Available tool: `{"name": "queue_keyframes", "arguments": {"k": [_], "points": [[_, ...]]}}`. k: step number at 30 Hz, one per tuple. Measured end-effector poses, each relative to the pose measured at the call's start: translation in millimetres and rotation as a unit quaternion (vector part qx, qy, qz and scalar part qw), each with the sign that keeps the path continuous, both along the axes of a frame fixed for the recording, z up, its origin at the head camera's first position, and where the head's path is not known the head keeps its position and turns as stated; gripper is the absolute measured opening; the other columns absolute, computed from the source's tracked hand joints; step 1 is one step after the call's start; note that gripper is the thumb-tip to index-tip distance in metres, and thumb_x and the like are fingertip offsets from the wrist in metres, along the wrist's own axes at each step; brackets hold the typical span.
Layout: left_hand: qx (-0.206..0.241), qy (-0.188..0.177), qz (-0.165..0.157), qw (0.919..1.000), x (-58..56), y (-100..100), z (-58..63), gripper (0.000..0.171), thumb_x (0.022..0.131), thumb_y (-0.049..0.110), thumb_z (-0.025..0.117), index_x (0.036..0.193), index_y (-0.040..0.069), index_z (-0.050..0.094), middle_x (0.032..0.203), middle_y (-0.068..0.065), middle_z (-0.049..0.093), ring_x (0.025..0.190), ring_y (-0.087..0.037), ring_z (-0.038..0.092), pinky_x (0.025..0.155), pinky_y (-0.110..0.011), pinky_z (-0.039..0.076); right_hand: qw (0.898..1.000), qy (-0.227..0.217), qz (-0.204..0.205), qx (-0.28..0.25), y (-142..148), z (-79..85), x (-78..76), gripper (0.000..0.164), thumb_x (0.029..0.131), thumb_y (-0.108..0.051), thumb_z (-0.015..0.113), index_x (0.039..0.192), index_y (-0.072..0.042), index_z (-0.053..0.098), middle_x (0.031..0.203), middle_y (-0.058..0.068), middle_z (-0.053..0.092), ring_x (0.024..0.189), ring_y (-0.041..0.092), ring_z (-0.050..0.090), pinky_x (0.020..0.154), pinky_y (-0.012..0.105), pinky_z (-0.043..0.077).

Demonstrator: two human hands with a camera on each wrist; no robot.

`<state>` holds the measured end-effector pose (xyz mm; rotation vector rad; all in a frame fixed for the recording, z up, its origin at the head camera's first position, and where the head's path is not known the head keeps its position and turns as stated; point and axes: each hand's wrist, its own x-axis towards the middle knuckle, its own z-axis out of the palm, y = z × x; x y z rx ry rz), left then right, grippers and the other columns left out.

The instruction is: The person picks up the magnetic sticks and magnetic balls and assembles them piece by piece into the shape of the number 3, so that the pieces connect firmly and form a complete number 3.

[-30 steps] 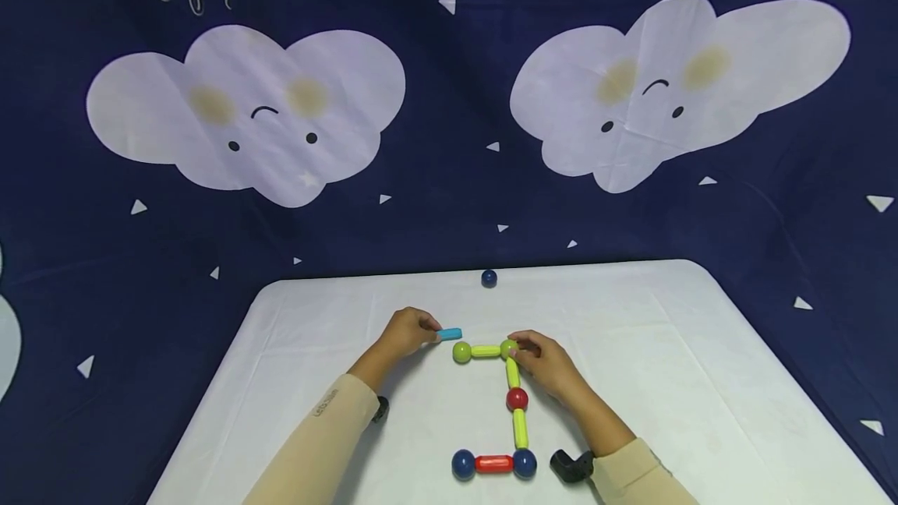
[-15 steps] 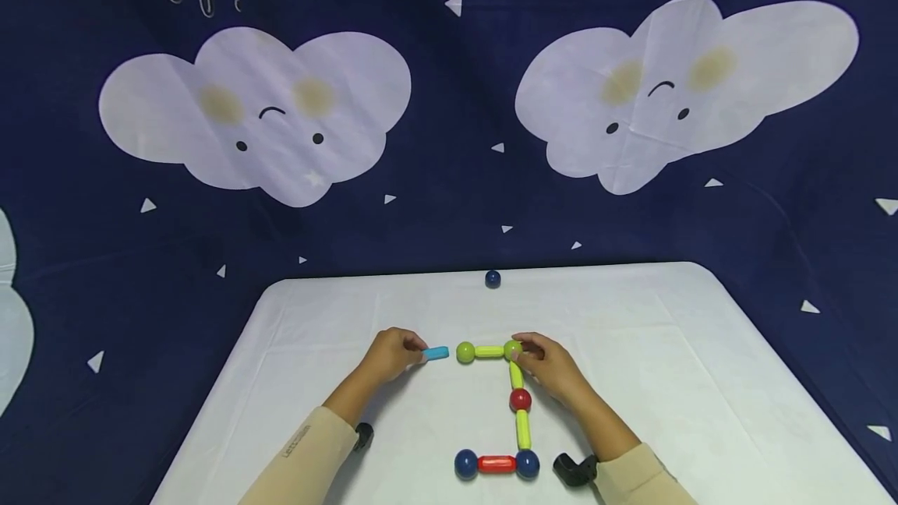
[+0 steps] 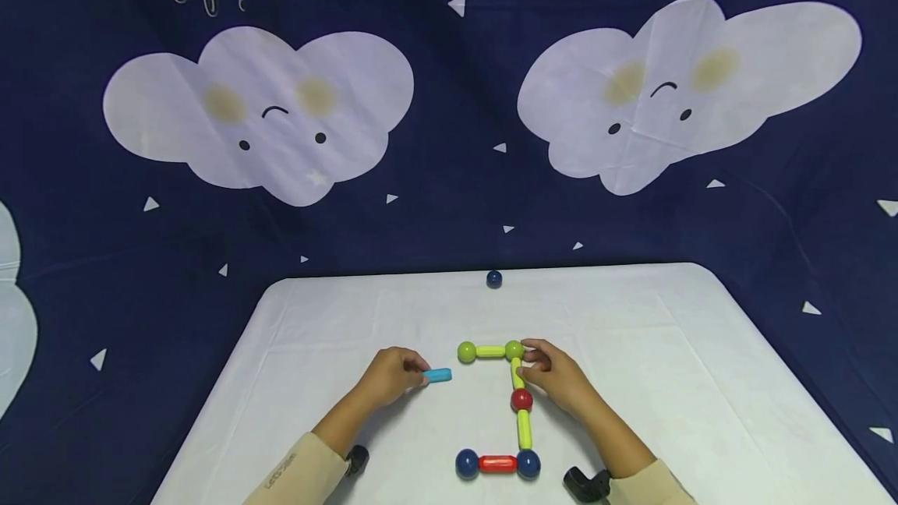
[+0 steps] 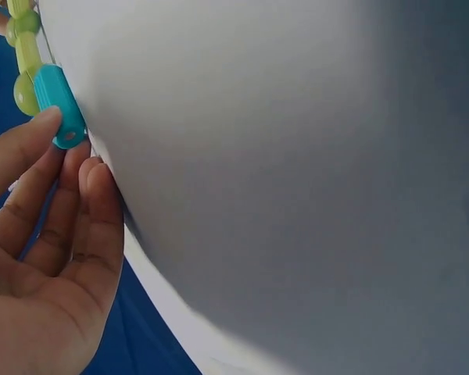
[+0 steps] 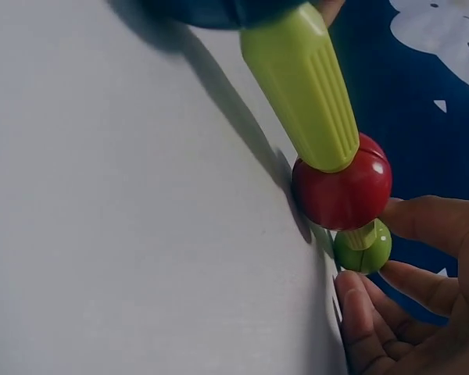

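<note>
In the head view my left hand (image 3: 394, 375) pinches a light blue connector rod (image 3: 438, 375) between thumb and fingers, apart from the joined pieces. In the left wrist view the hole in the rod's end (image 4: 69, 136) shows. My right hand (image 3: 559, 375) is beside the right column, its fingers spread. A fingertip is at the right green ball (image 3: 514, 350) and the thumb by the upper yellow-green rod (image 3: 517, 372); it grips neither firmly. A red ball (image 3: 521, 400) joins this rod to a lower yellow-green rod (image 3: 524, 429). Another green ball (image 3: 467, 351) ends the top row.
At the bottom, a red rod (image 3: 497, 464) links two dark blue balls (image 3: 467, 464). A loose dark blue ball (image 3: 494, 279) lies near the far edge of the white table (image 3: 631, 310). A dark blue cloth with clouds (image 3: 449, 100) hangs behind.
My left hand has moved left and nearer with the light blue rod. My right hand has eased off the green ball, its thumb sliding down beside the upper yellow-green rod. The joined pieces stay put.
</note>
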<state>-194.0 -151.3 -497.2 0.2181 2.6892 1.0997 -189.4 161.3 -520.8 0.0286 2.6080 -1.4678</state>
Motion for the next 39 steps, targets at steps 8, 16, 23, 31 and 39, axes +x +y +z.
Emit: {"name": "queue_keyframes", "arguments": {"k": [8,16,23,31,39], "points": [[0.01,0.006,-0.021,0.9997,10.0,9,-0.5,0.006,0.085,0.008,0.077,0.091,0.01,0.076,0.079,0.003,0.066,0.073,-0.013,0.058,0.064,-0.025,0.049,1.0,-0.003,0.014,-0.009,5,1.0,12.5,0.056,0.087,-0.017,0.079,0.139,-0.013,0.058,0.115,0.004,0.07,0.091,0.012,0.062,0.069,0.025,0.05],[0.015,0.011,-0.027,0.9995,10.5,13,-1.2,0.006,0.085,0.007,0.077,0.09,0.009,0.075,0.076,0.003,0.066,0.071,-0.012,0.058,0.062,-0.024,0.048,0.999,-0.015,0.034,0.003,9,5.8,25.7,0.041,0.086,-0.025,0.08,0.124,-0.016,0.067,0.113,0.001,0.072,0.089,0.011,0.064,0.07,0.028,0.05],[0.017,0.007,-0.028,0.9994,11.5,15,-0.6,0.006,0.084,0.008,0.078,0.09,0.01,0.076,0.077,0.003,0.067,0.071,-0.011,0.058,0.063,-0.024,0.047,0.996,-0.021,0.083,-0.002,9,9.7,32.9,0.034,0.085,-0.029,0.081,0.115,-0.018,0.069,0.104,0.001,0.071,0.088,0.014,0.063,0.07,0.031,0.05],[0.033,0.0,-0.048,0.9983,12.4,21,-0.2,0.006,0.085,0.01,0.078,0.091,0.011,0.076,0.079,0.003,0.068,0.073,-0.01,0.059,0.064,-0.023,0.048,0.995,-0.027,0.092,0.01,7,9.5,34.2,0.023,0.087,-0.026,0.079,0.109,-0.022,0.073,0.108,0.0,0.071,0.09,0.014,0.063,0.072,0.032,0.051],[0.057,0.004,-0.066,0.9962,10.0,32,-0.8,0.008,0.086,0.01,0.077,0.094,0.01,0.077,0.084,0.002,0.069,0.077,-0.01,0.059,0.067,-0.023,0.048,0.996,-0.027,0.088,-0.003,4,8.9,30.5,0.021,0.09,-0.027,0.076,0.109,-0.02,0.073,0.104,-0.002,0.073,0.089,0.014,0.063,0.074,0.032,0.051]]}}
